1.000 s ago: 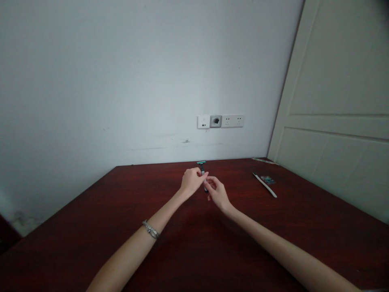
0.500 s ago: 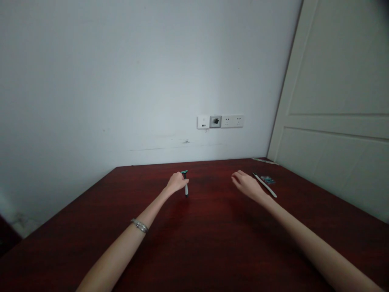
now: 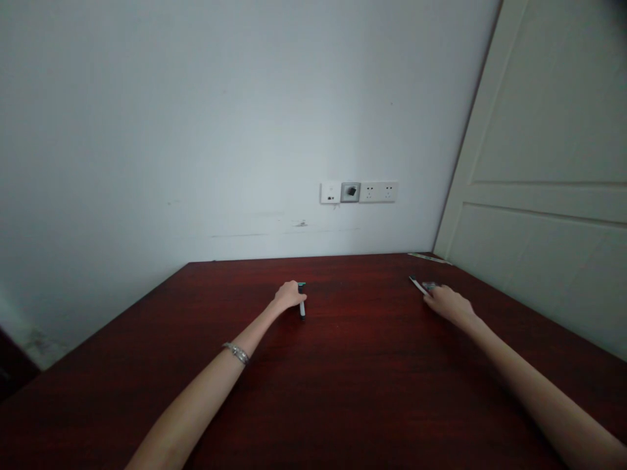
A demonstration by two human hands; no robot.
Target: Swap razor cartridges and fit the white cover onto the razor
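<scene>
My left hand (image 3: 288, 296) is closed round a small razor (image 3: 302, 301) with a teal head and a pale handle, whose lower end rests on the dark red table (image 3: 343, 365). A silver bracelet (image 3: 237, 353) circles that wrist. Far to the right, my right hand (image 3: 447, 301) lies over a thin white strip (image 3: 417, 284) and a small teal packet (image 3: 429, 285). Its fingers curl down onto them. Whether they grip either one is hidden.
A white wall with a row of sockets (image 3: 359, 192) rises behind the table. A pale door (image 3: 548, 196) stands at the right, close to the table's edge. Another thin pale strip (image 3: 429, 258) lies at the far right corner.
The two hands parted. My left hand carried the razor left and down to the table. My right hand let go and moved right onto the white strip and packet.
</scene>
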